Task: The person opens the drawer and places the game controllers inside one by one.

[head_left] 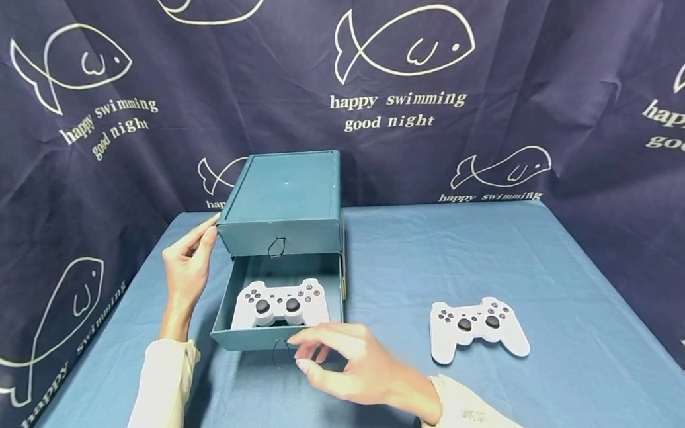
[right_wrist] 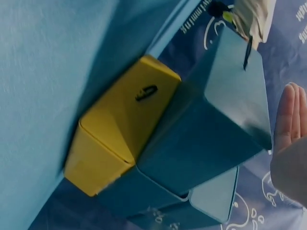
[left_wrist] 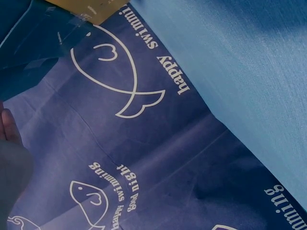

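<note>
A teal drawer box (head_left: 284,190) stands on the blue cloth, its middle drawer (head_left: 276,342) pulled out toward me. Inside that drawer lies a white game controller (head_left: 281,306) with two black thumbsticks. My left hand (head_left: 188,266) rests at the box's left side, its fingertips touching the upper front corner. Just at the drawer's front, near its dark cord loop, is my right hand (head_left: 350,364); thumb and fingers are apart, with nothing between them. In the right wrist view the fingers (right_wrist: 291,115) look straight. A second white game controller (head_left: 478,326) lies on the cloth to the right.
Below the open drawer is a yellow drawer (right_wrist: 129,103) with a dark loop. The top drawer (head_left: 281,237) is closed, its loop hanging in front. A dark blue curtain (head_left: 394,158) with fish prints hangs behind and beside the cloth-covered table (head_left: 412,245).
</note>
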### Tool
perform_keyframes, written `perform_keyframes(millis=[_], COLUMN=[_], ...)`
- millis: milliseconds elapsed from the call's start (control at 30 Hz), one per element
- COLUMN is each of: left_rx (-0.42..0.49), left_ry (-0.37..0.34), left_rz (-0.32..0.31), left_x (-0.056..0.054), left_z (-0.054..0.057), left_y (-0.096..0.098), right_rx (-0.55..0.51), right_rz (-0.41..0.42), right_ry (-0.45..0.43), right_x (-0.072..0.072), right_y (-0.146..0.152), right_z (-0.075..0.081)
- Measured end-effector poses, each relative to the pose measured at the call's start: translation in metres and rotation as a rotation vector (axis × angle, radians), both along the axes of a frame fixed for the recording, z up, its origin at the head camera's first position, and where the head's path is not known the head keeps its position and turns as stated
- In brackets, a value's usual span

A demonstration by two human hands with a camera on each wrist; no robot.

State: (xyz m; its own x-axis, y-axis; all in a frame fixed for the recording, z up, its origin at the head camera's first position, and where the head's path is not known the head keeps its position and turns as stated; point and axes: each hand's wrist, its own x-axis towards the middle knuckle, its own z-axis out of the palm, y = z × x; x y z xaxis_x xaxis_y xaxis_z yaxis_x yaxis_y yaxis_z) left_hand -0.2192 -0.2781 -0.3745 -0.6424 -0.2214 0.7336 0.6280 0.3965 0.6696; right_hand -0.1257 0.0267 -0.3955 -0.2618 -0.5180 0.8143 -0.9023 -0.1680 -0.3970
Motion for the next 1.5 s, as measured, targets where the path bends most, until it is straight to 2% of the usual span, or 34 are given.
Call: perform_keyframes(millis=[167, 400, 600, 1000, 1167, 1367, 1500], left_rx=[-0.001, 0.006, 0.007, 0.02, 0.022, 0.022, 0.021], left_ry=[-0.006, -0.013, -0.013, -0.027, -0.028, -0.024, -0.022], left_rz=[0.003, -0.005, -0.011, -0.021, -0.012, -0.016, -0.019], left_x=[-0.002, -0.002, -0.002, 0.0, -0.001, 0.0, 0.0], left_z=[-0.001, -0.002, -0.001, 0.0, 0.0, 0.001, 0.001], left_y=[-0.001, -0.002, -0.002, -0.002, -0.002, -0.002, -0.002], right_rx=[0.101, 0.177, 0.239, 0.266, 0.268, 0.284, 0.304], right_rz=[-0.08, -0.158, -0.212, -0.186, -0.179, -0.185, -0.182], right_ry=[-0.074, -0.158, -0.162, -0.113, -0.103, -0.05, -0.071], right_x=[0.005, 0.009, 0.01, 0.008, 0.007, 0.007, 0.008], right_y=[-0.004, -0.011, -0.014, -0.021, -0.024, -0.027, -0.029], right_z=[-0.007, -0.015, -0.022, -0.03, -0.031, -0.03, -0.03])
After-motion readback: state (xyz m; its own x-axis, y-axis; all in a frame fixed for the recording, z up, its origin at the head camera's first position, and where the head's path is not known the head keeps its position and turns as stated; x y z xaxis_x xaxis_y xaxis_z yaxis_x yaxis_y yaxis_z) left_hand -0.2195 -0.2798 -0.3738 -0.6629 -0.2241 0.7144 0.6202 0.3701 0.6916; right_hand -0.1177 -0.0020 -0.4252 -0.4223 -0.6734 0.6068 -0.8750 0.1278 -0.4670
